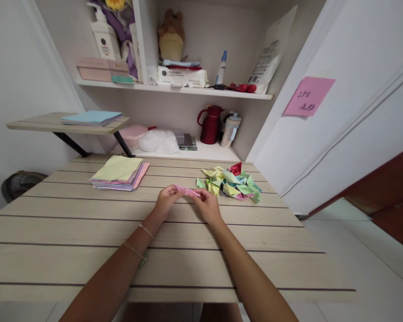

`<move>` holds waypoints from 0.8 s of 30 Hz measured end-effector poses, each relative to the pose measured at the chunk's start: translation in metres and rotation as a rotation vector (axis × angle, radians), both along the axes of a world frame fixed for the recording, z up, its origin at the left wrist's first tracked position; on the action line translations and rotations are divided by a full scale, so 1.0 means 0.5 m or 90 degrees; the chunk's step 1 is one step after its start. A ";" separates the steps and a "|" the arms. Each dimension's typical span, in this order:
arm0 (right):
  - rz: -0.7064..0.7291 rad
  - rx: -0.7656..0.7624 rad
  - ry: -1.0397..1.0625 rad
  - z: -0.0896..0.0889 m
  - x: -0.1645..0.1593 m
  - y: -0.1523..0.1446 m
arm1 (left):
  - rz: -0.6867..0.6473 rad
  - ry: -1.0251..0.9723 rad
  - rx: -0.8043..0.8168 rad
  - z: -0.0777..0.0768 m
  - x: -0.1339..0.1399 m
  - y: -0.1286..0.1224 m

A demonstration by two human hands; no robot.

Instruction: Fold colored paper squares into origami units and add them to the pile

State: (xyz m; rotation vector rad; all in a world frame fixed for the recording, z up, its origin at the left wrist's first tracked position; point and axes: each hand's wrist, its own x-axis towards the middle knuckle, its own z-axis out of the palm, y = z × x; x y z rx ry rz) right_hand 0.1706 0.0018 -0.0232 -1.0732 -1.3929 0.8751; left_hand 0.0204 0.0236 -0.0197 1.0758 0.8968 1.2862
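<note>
A small folded piece of pink paper (185,190) is stretched between my two hands, just above the middle of the table. My left hand (167,200) pinches its left end between thumb and fingers. At its right end, my right hand (207,205) grips it the same way; my fingers cover part of both ends. Right beyond my right hand lies a heap of folded paper boats (233,181) in green, yellow, red, blue and pink. To the left of my left hand sits a stack of square coloured paper (118,170), with a yellow sheet on top.
Blue paper (92,117) lies on a small raised shelf (36,120) at the left. Behind the slatted table (188,268), a cubby holds a dark red jug (211,125), a pale tumbler (231,129) and a white plastic bag (159,142). A pink note (309,95) hangs on the right wall.
</note>
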 end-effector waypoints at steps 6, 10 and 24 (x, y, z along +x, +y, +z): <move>-0.007 0.035 -0.019 0.007 -0.001 -0.005 | 0.016 0.023 0.029 -0.001 -0.001 0.002; -0.022 0.073 -0.034 0.007 0.000 -0.006 | 0.043 0.063 0.054 0.002 -0.004 0.004; -0.032 0.041 0.047 0.003 0.006 0.001 | 0.023 -0.077 -0.053 0.005 -0.010 0.007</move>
